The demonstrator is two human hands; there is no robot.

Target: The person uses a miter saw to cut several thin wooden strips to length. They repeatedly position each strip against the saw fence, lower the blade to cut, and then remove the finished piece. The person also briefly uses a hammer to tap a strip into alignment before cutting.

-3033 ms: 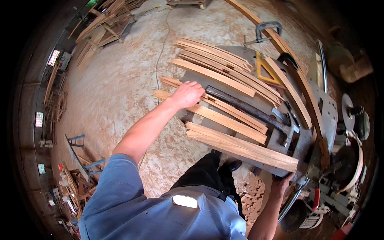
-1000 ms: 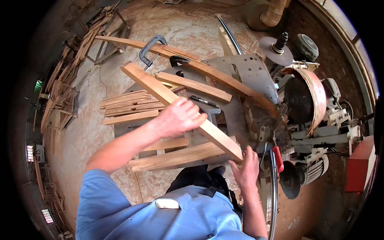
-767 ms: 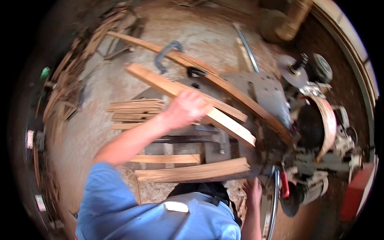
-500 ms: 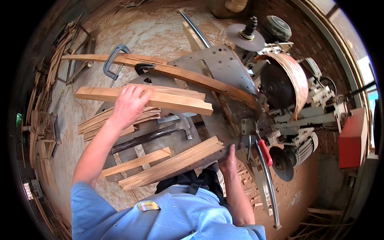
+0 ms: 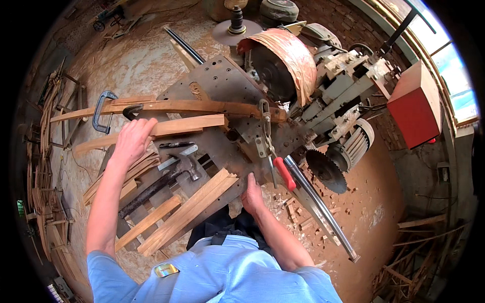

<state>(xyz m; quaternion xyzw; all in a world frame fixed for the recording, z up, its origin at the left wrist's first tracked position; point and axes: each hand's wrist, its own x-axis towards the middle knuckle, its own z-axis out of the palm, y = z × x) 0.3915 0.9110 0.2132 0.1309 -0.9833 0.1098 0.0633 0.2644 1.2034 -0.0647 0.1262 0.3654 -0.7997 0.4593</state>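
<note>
My left hand [image 5: 135,139] is closed over a pale wooden strip [image 5: 189,124], just on the near side of a long curved wooden piece [image 5: 197,106]. My right hand [image 5: 252,195] is at the near edge of the metal table [image 5: 222,76], thumb up against it; its other fingers are hidden. Between my arms lie a claw hammer [image 5: 159,186], more wooden strips [image 5: 189,209] and a shorter strip [image 5: 149,222]. A stack of thin strips [image 5: 121,174] sits below my left hand. Near the hammer head lie a black slim tool [image 5: 176,145] and a metal straightedge [image 5: 178,156].
A C-clamp [image 5: 102,111] and a dark clamp [image 5: 132,112] are at the long piece's left part. Right of the table stand a covered disc [image 5: 273,70], a toothed saw blade [image 5: 326,171], a red-handled toggle clamp [image 5: 284,174] and a red box [image 5: 415,106]. Wood offcuts [image 5: 298,214] litter the floor.
The view has turned, so the machine appears farther left. My left hand has moved the strip away from the hammer toward the long piece, uncovering the black tool. My right hand stays at the table edge.
</note>
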